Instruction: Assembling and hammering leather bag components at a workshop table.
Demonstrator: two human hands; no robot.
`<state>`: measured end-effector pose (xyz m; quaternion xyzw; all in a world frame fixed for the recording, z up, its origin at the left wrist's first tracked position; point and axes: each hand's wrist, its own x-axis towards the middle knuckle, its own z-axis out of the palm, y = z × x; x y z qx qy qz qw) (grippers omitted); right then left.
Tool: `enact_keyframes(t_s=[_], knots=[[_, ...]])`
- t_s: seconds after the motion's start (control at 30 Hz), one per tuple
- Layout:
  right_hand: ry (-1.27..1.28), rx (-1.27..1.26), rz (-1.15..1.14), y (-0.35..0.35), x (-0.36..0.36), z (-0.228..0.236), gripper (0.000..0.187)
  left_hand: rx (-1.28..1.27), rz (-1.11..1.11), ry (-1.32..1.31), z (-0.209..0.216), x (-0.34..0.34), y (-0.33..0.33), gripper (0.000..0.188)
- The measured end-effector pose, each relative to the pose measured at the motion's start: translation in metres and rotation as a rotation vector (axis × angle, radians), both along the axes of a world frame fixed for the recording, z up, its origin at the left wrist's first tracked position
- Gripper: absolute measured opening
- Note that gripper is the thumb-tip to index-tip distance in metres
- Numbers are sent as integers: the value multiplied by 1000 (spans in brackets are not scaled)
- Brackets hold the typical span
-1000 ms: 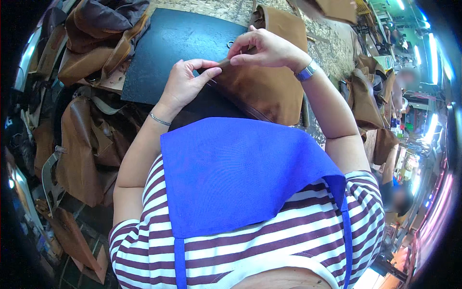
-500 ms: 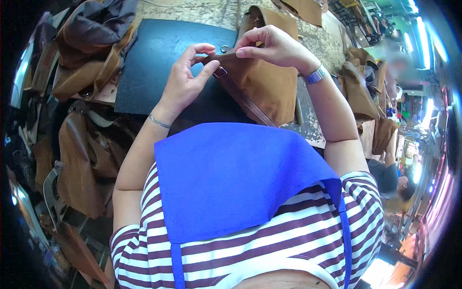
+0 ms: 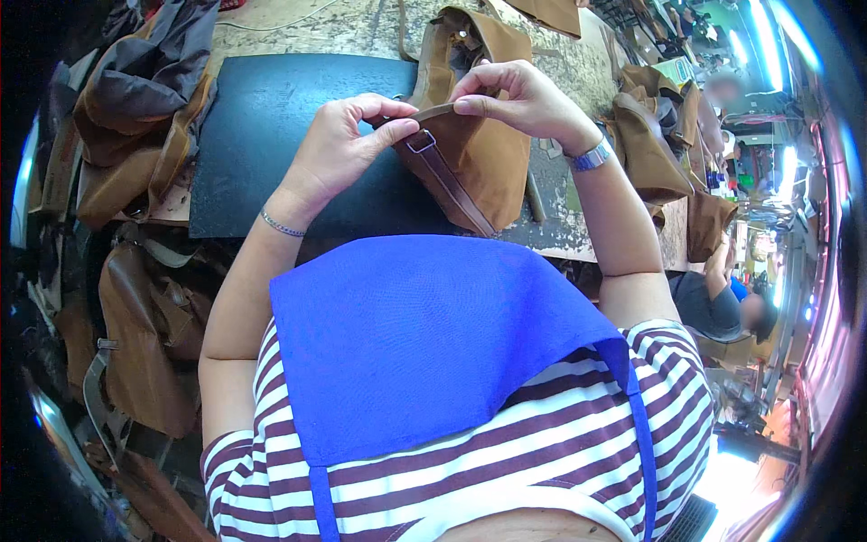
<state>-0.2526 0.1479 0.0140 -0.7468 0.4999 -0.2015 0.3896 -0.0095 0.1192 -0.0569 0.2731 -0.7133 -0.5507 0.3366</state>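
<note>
A tan-brown bag [image 3: 492, 172] lies tilted on the workbench, its open top facing away from me. Along its left side runs a darker brown strap [image 3: 456, 194] with a small metal buckle [image 3: 422, 141]. My left hand [image 3: 357, 135] pinches the bag's upper edge just above the buckle, thumb against fingertips. A short way to the right, my right hand [image 3: 515, 99] pinches the same edge between thumb and forefinger. The strip of edge between my hands bows slightly upward. Part of the bag's mouth is hidden behind my right hand.
Under the bag's left side lies a dark blue-black mat [image 3: 280, 135] on the worn bench [image 3: 289, 32]. More brown bags [image 3: 135, 117] are piled at the left, with another brown bag [image 3: 149, 334] below them. Several bags [image 3: 650, 149] stand at the right. Another person [image 3: 709, 303] is at far right.
My right hand has shifted slightly down relative to the bag's mouth, and the edge between my hands now bows more. The whole view has shifted a little; both hands keep their pinch.
</note>
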Motion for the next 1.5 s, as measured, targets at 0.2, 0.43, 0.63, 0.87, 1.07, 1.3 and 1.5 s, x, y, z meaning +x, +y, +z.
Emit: enact_keyframes(t_s=[0.2, 0.43, 0.63, 0.87, 1.07, 1.3, 1.5], knots=[[-46, -82, -21, 16, 5, 8, 18, -13, -22, -90, 15, -8, 4, 18], [60, -122, -26, 30, 9, 16, 20, -369, 23, -249, 24, -20, 10, 18], [27, -152, -148, 46, 1, 24, 20, -358, 13, -15, 26, -37, 17, 20], [-144, -27, -274, 59, -11, 21, 19, -421, 91, 149, 10, -44, 14, 22], [-154, -46, -285, 62, -22, 19, 19, -368, -62, -67, 24, -47, 7, 19], [-111, -121, -292, 64, -26, 17, 18, -607, 51, -96, 25, -52, 13, 20], [-23, -248, -264, 66, -14, 15, 17, -585, 8, -151, 29, -55, 14, 19]])
